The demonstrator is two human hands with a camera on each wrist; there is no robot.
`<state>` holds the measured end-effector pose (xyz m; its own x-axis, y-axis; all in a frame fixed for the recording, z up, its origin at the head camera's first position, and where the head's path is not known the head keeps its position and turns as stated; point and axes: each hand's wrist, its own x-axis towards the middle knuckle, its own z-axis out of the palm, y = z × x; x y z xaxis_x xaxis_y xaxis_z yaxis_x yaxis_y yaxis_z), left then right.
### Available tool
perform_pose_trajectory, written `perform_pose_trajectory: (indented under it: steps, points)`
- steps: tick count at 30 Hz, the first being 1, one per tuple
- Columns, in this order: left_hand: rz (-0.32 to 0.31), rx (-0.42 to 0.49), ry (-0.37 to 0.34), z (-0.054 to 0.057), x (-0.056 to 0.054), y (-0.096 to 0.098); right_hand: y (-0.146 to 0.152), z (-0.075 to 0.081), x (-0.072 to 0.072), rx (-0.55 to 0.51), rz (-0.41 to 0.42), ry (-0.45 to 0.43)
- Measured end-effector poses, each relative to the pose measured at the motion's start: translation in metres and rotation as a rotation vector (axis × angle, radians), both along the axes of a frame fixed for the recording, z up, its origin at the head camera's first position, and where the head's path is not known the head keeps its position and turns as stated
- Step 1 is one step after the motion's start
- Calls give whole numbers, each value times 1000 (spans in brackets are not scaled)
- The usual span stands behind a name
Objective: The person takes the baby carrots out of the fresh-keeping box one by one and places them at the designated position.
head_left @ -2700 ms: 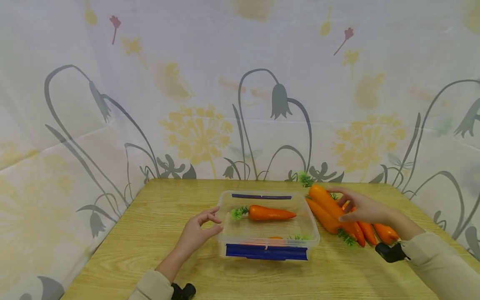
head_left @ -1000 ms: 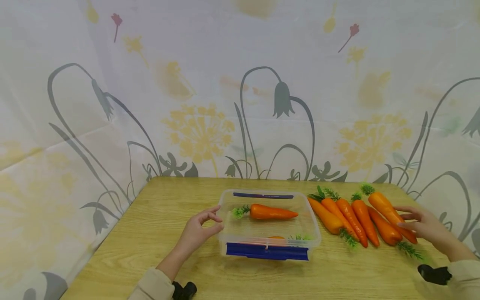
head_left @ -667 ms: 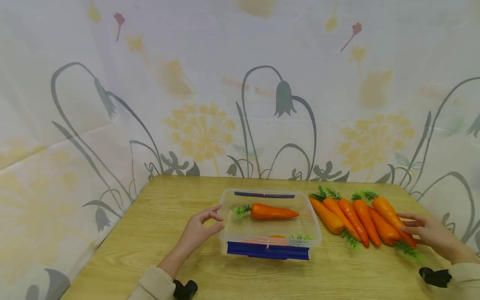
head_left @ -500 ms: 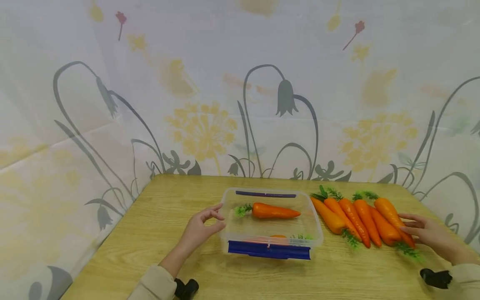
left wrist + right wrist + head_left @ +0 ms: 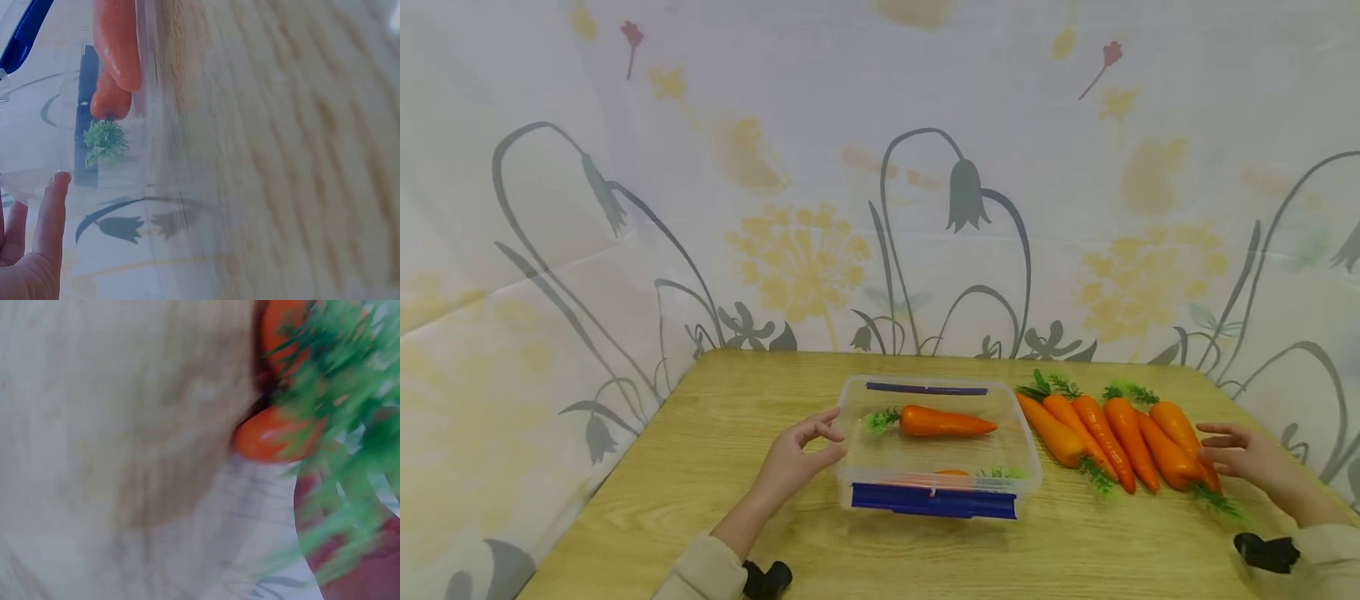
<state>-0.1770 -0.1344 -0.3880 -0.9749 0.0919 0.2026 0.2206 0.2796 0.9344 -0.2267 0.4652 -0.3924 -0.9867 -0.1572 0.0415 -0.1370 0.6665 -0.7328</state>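
Note:
My left hand [image 5: 803, 457] stands at the left wall of a clear plastic box [image 5: 1032, 446], its fingertips right at the rim and nothing gripped. In the left wrist view, a fingertip [image 5: 61, 180] meets the see-through wall. One carrot [image 5: 946, 422] with a green top lies across the box, and another [image 5: 953, 473] shows partly behind the front wall. On the right, my right hand [image 5: 1255, 463] has its fingers loosely extended beside the outermost carrot [image 5: 1176, 423] of a row. Blurred green leaves cover part of this hand in the right wrist view.
Several more carrots [image 5: 1103, 440] lie side by side right of the box on the wood-grain table [image 5: 722, 433]. Blue latches [image 5: 932, 502] line the box's front and back sides. A flower-patterned cloth [image 5: 820, 167] hangs behind the table.
My right hand carried a carrot from above the left of the row to its right end, lowered it there and loosened its fingers. The left hand stayed at the box.

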Motion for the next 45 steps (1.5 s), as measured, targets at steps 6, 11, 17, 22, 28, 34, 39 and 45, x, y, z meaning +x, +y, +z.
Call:
perform_pose_trajectory:
  steps: [6, 11, 17, 22, 28, 34, 39, 45]
  points:
    - [-11, 8, 0, -2, -1, 0, -13, 19, 3, 36, 10, 116]
    - [1, -4, -2, -1, 0, 0, -34, 36, 4, 95, 8, 156]
    - [9, -2, -13, -1, -2, 0, -57, 56, 4, 150, 45, 216]
    - [10, -5, -20, -3, -4, -1, -75, 68, 4, 144, 63, 223]
    - [6, -16, -12, -2, -2, -2, -100, 81, 6, 133, 85, 213]
    - [1, -9, -12, 1, -1, -1, -122, 91, 7, 197, 98, 239]
    - [6, -15, -10, 0, -1, 0, -135, 91, 6, 159, 138, 258]
    - [9, -26, -9, 0, -1, 0, -148, 90, 2, 109, 169, 252]
